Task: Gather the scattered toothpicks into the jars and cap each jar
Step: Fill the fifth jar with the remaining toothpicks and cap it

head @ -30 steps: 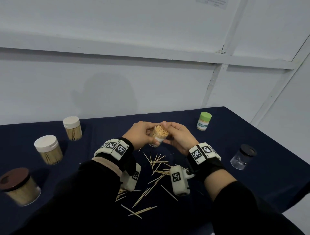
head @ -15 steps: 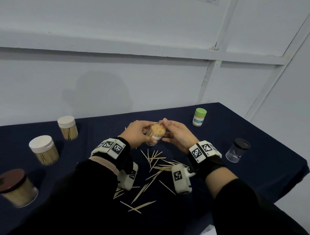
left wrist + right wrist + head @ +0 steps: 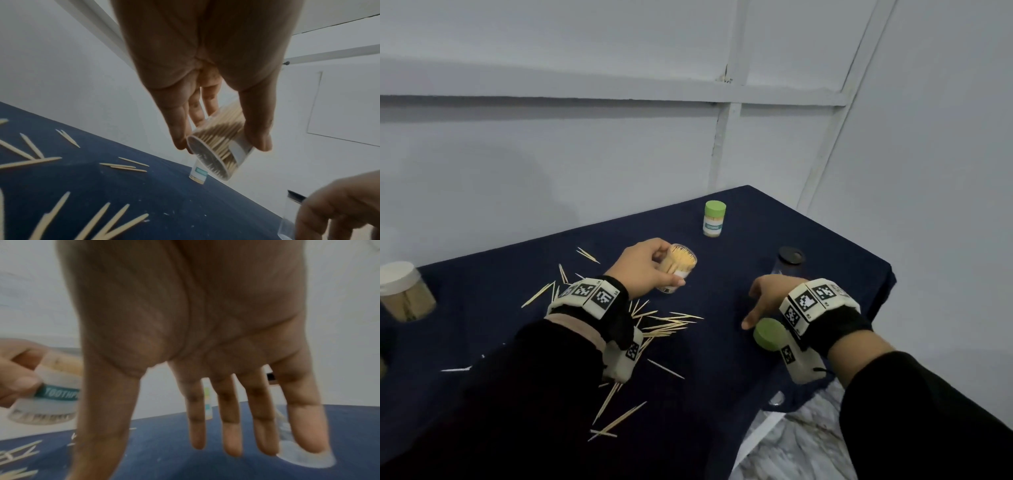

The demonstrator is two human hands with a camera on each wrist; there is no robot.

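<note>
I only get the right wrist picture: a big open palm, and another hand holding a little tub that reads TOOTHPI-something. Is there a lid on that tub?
Observer: No. In the head view the toothpick jar gripped by the left hand is uncapped, tilted and packed with toothpicks.
Operator: Where's its lid, then?
Observer: A loose green cap lies on the table just beside the right hand, near the thumb. It is probably that jar's lid. I cannot tell whether the hand touches it.
Operator: Anything else to tidy?
Observer: Yes. Many scattered toothpicks lie on the dark cloth around the left wrist.
</note>
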